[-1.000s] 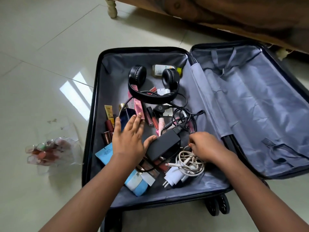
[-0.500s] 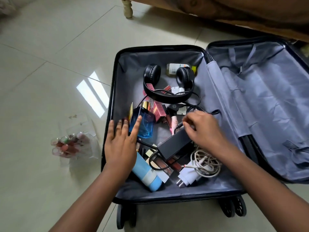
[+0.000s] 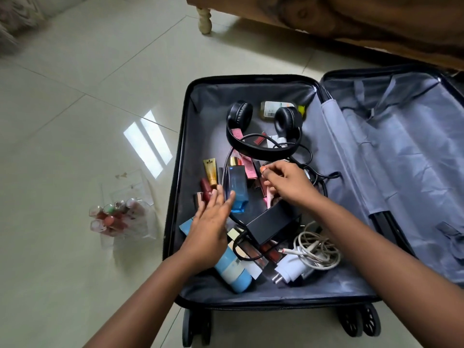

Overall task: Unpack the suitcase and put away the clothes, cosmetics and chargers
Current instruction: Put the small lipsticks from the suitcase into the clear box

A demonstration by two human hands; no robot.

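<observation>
Left hand (image 3: 209,228) shifted right — onto cosmetics, suitcase (image 3: 184,151)

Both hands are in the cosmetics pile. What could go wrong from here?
1. The headphones' cable runs under the right hand toward the black power adapter; lifting either could drag the rest.
2. The left hand, fingers flat, could knock the blue perfume bottle or lipsticks.

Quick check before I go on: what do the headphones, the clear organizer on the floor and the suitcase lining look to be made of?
Headphones: likely matte black plastic, with wrinkled leatherette-looking ear pads. Clear organizer: seemingly rigid acrylic or plastic; see-through, bottles visible inside. Suitcase lining: thin grey woven fabric, creased, slight sheen.
</observation>
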